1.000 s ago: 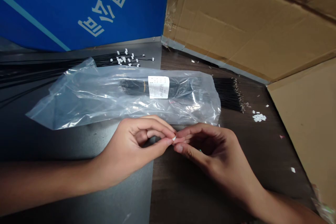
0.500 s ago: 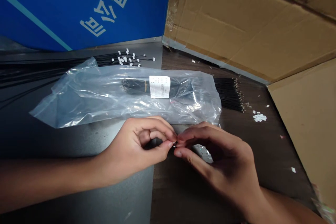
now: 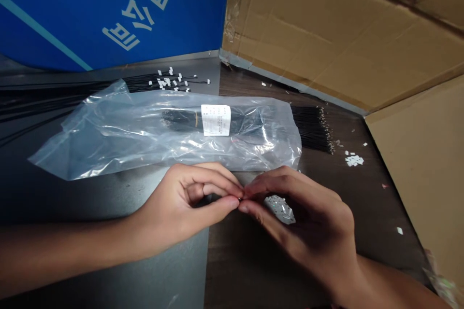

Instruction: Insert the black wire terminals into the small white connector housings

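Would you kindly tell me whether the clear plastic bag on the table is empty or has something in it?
Not empty: a bundle of black wires shows through the clear plastic bag, beside its white label.

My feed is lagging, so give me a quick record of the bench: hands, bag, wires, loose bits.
left hand: thumb and forefinger pinched shut, tips meeting the right hand
right hand: pinched shut likewise; item between the tips too small to tell
small clear packet: on the table, under the right hand
clear plastic bag: behind the hands, black wires inside, white label
black wire bundle: at the bag's right end
small white pieces: pile at right
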Demonstrator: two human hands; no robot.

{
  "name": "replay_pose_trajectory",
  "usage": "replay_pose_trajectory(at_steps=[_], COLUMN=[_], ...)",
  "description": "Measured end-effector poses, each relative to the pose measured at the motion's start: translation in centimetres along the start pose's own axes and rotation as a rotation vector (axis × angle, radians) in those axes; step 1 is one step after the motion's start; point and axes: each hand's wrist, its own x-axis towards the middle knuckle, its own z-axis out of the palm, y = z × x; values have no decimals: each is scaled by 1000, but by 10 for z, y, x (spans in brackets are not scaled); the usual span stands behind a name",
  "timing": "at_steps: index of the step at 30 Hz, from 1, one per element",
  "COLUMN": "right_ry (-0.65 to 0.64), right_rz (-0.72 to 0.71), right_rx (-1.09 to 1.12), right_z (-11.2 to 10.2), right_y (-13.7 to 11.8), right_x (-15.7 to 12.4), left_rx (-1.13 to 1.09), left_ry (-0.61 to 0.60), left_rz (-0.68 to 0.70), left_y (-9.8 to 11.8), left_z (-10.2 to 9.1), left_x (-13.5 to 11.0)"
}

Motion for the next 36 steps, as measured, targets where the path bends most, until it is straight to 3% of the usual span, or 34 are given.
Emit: replay_pose_trajectory(at_steps=[3, 8, 12, 16, 22, 24, 26, 31, 36], right_ry=[-33, -238, -316, -255, -137, -104, -118, -159, -175], right_rz=[66, 472, 536, 390, -112, -188, -129, 186, 377], right_rx=[27, 83, 71, -54, -369, -432, -385, -132, 76], right_z=[-2, -11, -16, -15, -11, -9, -7, -1, -2], right_y=[0, -4, -6, -7, -6, -5, -5, -5, -8], right_x=[0, 10, 16, 10, 2, 1, 2, 2, 5], left_rx=[28, 64, 86, 88, 85, 84, 84, 121, 120], left_ry=[15, 91, 103, 104, 94, 100, 99, 108, 105], left_rz=[-5, 1, 0, -14, -26, -18, -5, 16, 41], left_y=[-1, -2, -2, -2, -2, -2, -2, -2, 0], left_z=[-1, -2, -3, -3, -1, 0, 0, 1, 2], left_x=[-1, -1, -2, -3, -2, -2, -2, -3, -2])
